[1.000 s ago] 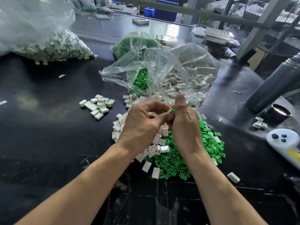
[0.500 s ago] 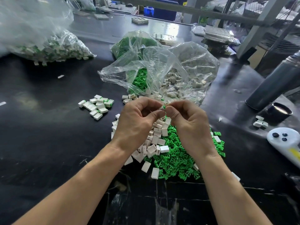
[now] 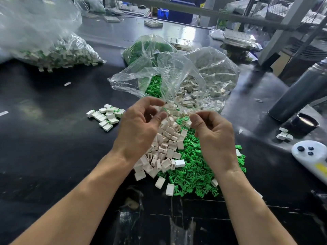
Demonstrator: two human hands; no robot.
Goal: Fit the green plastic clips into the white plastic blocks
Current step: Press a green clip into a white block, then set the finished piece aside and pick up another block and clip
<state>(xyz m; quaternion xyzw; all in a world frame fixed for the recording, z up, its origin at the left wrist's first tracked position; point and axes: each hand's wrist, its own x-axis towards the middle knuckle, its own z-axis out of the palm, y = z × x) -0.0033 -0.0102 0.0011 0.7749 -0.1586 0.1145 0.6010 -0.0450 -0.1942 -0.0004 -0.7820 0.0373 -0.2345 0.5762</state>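
Green clips [image 3: 194, 172] under right hand [image 3: 215, 137], left hand [image 3: 139, 128], both loosely curled, holding nothing.

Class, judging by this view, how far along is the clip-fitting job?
Done: a small cluster of fitted blocks lies left. In hand: the left hand and right hand hover apart; whether either holds a piece is unclear. Left: piles of white blocks and green clips.
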